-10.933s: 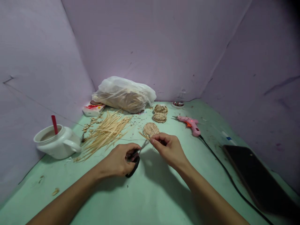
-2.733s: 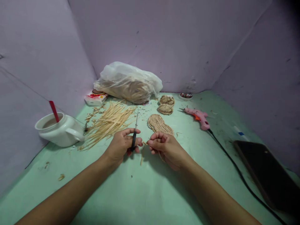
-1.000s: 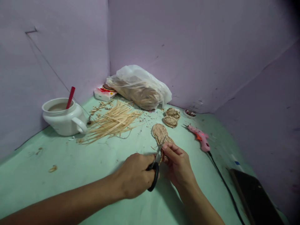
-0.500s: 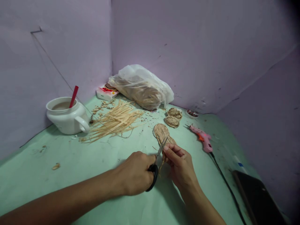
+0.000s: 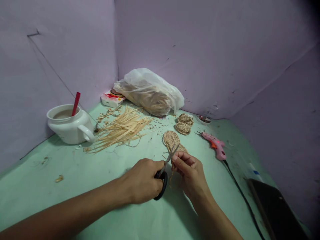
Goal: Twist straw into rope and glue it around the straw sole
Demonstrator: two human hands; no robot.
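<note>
My left hand (image 5: 143, 181) is wrapped round black-handled scissors (image 5: 163, 186), whose blades are a little apart and point up and away beside my right fingertips. My right hand (image 5: 192, 173) pinches a braided straw cord (image 5: 172, 166) between thumb and fingers; a thin loose end of it dangles below them. Just beyond lies a coiled, sole-shaped straw piece (image 5: 170, 138), partly covered by the blades and my right hand. Whether the cord joins that piece cannot be seen.
Loose straw strips (image 5: 125, 128) lie left of centre, near a white pot (image 5: 71, 128) with a red handle sticking out. Two small coiled straw pieces (image 5: 183, 128), a corded pink glue gun (image 5: 215, 145) and a dark phone-like slab (image 5: 277, 210) sit rightward. A plastic bag (image 5: 150, 90) rests by the wall.
The scissor blades have spread slightly apart near my right fingertips. My left hand has shifted a little up and left. My right hand keeps its pinch, and the view has turned slightly.
</note>
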